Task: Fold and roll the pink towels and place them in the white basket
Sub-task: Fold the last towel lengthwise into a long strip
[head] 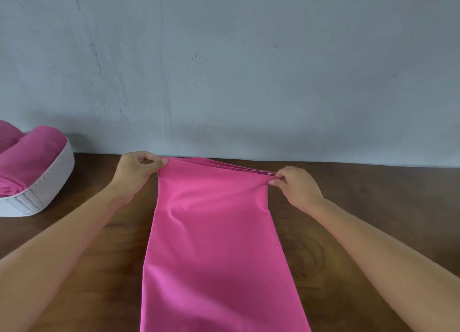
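We see a long pink towel [214, 232] lying folded lengthwise in the middle of the dark wooden worktop [348, 232], running from the near edge of the view away towards the grey wall [249, 70]. Its far end sits close to where the worktop meets the wall, and there we can make out several stacked layers of fabric edge showing just behind the top fold. The left hand [135, 168] is at the far left corner of the towel, its fingers [159, 160] curled, with thumb and fingertips pinching the cloth at that corner. The right hand [297, 186] is at the far right corner, likewise pinching the edge between thumb and fingertips, the other fingers bent in. Between the two hands the far edge is pulled fairly straight, and the surface below it looks mostly smooth, with a few soft creases near the top. Just beside the right fingertips we notice a small pale dot on the fabric edge, too small for us to tell what it is. Both forearms reach in from the lower corners, bare, on either side of the towel. At the far left the white basket [61, 172] stands on the worktop, well apart from the hands and partly cut off by the frame edge; inside it lie rolled pink towels [32, 152], side by side, rising a little above the rim
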`<act>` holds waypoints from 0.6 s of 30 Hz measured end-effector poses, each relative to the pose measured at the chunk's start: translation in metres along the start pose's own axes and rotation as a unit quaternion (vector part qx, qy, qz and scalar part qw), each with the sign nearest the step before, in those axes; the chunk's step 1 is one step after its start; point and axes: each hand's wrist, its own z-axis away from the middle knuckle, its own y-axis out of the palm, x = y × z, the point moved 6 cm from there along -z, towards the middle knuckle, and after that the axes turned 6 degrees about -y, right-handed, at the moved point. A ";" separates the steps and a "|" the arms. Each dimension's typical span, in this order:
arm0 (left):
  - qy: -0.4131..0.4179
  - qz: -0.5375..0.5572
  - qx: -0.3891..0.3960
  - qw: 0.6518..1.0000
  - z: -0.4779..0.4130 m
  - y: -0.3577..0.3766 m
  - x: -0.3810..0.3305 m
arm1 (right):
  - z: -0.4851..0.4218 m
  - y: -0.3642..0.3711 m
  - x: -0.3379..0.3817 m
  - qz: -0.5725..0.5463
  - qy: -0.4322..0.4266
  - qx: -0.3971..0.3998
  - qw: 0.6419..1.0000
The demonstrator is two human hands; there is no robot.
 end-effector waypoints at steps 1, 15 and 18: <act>0.003 -0.001 0.001 1.000 0.004 -0.002 0.001 | 0.005 -0.003 0.000 -0.009 -0.001 -0.007 1.000; 0.040 -0.057 0.001 0.998 0.092 -0.014 0.030 | 0.086 0.000 0.022 -0.043 -0.112 -0.064 0.991; 0.022 -0.049 -0.005 0.999 0.111 -0.013 0.042 | 0.105 0.010 0.021 0.007 -0.130 -0.021 0.991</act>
